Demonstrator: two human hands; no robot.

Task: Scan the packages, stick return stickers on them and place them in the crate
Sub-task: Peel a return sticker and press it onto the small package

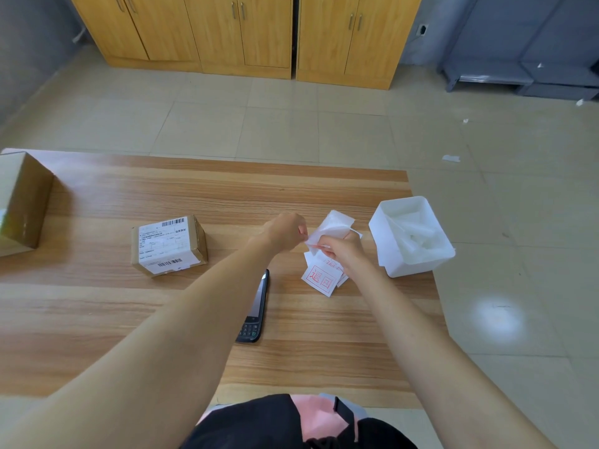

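A small cardboard package [168,245] with a white barcode label lies left of centre on the wooden table [97,319]. Both my hands meet above a pile of return stickers [319,280] printed with red characters. My left hand [285,231] pinches one edge of a white sticker sheet [334,226], and my right hand [342,252] pinches the same sheet from below. A black handheld scanner [256,309] lies on the table between my forearms, partly hidden by the left one.
A white plastic bin [418,264] with crumpled white backing paper stands at the table's right edge. A larger cardboard box [22,202] sits at the far left. Wooden cabinets [246,34] line the back wall; paper scraps lie on the tiled floor.
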